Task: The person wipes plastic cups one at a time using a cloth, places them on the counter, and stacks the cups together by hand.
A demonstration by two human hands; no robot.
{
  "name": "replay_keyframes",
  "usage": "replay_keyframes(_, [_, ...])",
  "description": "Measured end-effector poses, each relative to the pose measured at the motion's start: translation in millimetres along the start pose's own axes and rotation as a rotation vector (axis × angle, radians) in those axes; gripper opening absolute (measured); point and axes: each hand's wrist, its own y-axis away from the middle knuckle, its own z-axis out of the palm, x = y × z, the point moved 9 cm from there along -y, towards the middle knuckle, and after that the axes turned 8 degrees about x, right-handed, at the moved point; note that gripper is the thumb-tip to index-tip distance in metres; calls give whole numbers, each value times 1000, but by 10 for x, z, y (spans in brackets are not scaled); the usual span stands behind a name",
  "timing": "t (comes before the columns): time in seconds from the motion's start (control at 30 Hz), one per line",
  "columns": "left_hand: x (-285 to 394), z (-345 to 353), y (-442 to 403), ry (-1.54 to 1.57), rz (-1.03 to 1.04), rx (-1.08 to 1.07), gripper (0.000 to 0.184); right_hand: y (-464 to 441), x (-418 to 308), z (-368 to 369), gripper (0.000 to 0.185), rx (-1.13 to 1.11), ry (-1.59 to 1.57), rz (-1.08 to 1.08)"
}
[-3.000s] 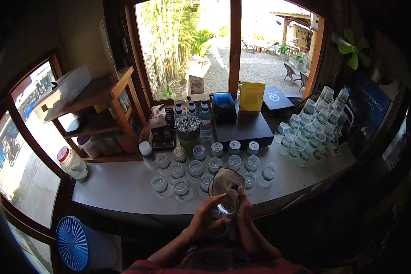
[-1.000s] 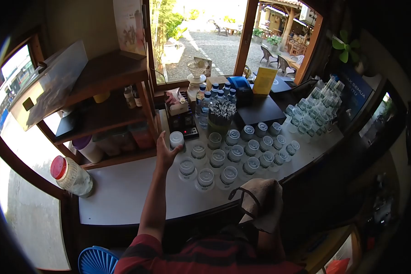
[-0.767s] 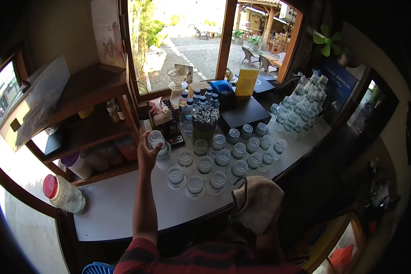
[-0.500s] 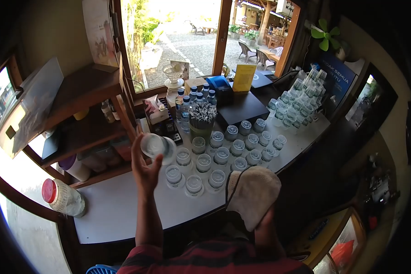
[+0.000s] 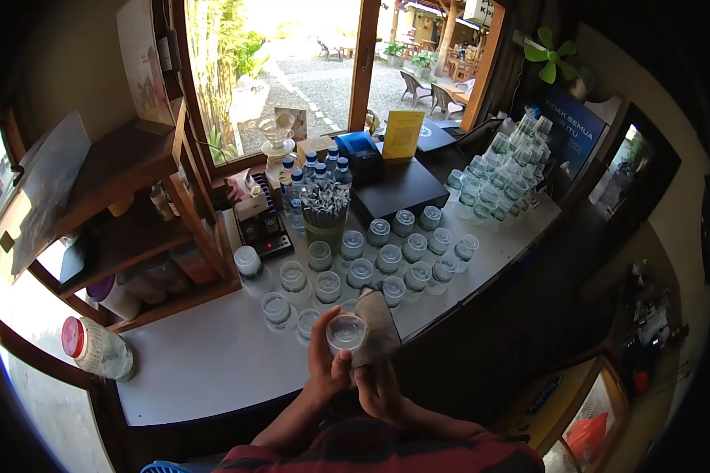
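Glass (image 5: 345, 333) now at cloth (image 5: 379, 329), left fingers (image 5: 318, 351) round it, right fingers (image 5: 366, 386) round cloth, by windowside counter (image 5: 193, 359).

**Glossy cup (image 5: 345, 333), matt cloth (image 5: 379, 327)**

Remotely, I observe a smooth, faintly shiny surface (image 5: 205, 363). Near its front edge: the cup, transparent and smooth; the cloth, rough-napped. By its left edge: a ribbed, clear jar (image 5: 109, 352). At its far left corner: wooden shelves (image 5: 118, 244).

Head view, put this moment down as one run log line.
Left hand: holding clear glass; right hand: holding cloth beside it; counter: other glasses standing beyond the hands.
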Motion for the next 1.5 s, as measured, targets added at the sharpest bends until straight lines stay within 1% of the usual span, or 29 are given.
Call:
replay_keyframes(0.03, [-45,35,1,-64,3,-24,86,-27,-23,-64,46,24,23,-60])
replay_keyframes(0.1, [49,290,42,-203,93,-185,92,-194,209,-261,46,-42,-147,97])
replay_keyframes(0.13, [123,432,81,-285,85,-249,92,-214,357,-353,50,-137,34,61])
replay_keyframes(0.23, [111,585,75,-258,46,-286,81,-196,742,-394,51,-83,-741,579])
replay_keyframes(0.33, [69,316,-95,-158,-22,41,77,-93,464,-245,57,-193,-453,235])
replay_keyframes(0.37, [299,228,-206,-284,160,133,75,16,397,-190,57,-261,-126,-1])
replay_keyframes(0.4, [316,205,-209,-371,152,107,75,-61,265,-202,56,-189,-186,67])
replay_keyframes(0.5, [438,316,-90,-507,191,-59,80,-130,475,-121,58,-213,-463,335])
replay_keyframes(0.53, [382,319,-29,-454,119,-141,84,-102,569,-89,60,-202,-573,432])
replay_keyframes(0.57, [322,234,28,-320,28,-122,84,-70,661,-58,62,-183,-678,529])
replay_keyframes(0.63, [239,98,105,-47,-147,-89,83,-137,644,101,64,-285,-844,761])
replay_keyframes(0.67, [350,-12,83,-79,-111,-59,79,-121,598,175,50,-168,-833,745])
replay_keyframes(0.7, [327,-188,74,-86,-117,49,68,-102,453,266,46,-265,-660,563])
replay_keyframes(0.77, [407,-465,1,7,-172,172,61,33,166,471,39,-441,-310,188])
replay_keyframes(0.8, [500,-542,-35,-73,-133,199,58,150,112,604,45,-476,-400,162])
replay_keyframes(0.9, [467,-590,74,-152,99,-6,62,94,211,702,55,-288,-429,279])
replay_keyframes(0.93, [481,-553,146,-224,64,-73,68,130,374,788,69,-292,-631,613])
replay_keyframes(0.97, [417,-504,210,-229,51,-200,75,75,365,791,70,-307,-633,713])
replay_keyframes(1.0, [394,-550,245,-227,-7,-172,75,21,326,777,72,-321,-634,816])
replay_keyframes(1.03, [376,-604,255,-227,-61,-145,75,40,313,815,72,-335,-579,780])
replay_keyframes(1.07, [374,-740,213,-213,-8,-94,77,59,300,854,72,-348,-523,744])
replay_keyframes(1.1, [370,-880,183,-197,42,-40,80,121,214,938,67,-366,-524,637])
replay_keyframes(1.13, [525,-950,73,-53,81,11,71,189,125,1017,62,-379,-526,531])
replay_keyframes(1.2, [589,-1071,-30,43,36,50,69,214,-60,1121,56,-403,-370,235])
replay_keyframes(1.23, [623,-1128,-52,35,21,63,66,220,-18,1173,57,-386,-492,333])
replay_keyframes(1.3, [797,-1043,-35,-485,222,-199,65,217,55,1284,57,-342,-738,528])
replay_keyframes(1.37, [822,-990,15,-449,205,-243,63,200,141,1376,59,-416,-936,789])
replay_keyframes(1.43, [820,-1114,-11,-405,202,-258,61,153,142,1459,62,-609,-775,760])
replay_keyframes(1.5, [721,-1292,-51,-230,158,-245,58,225,224,1553,59,-639,-845,864])
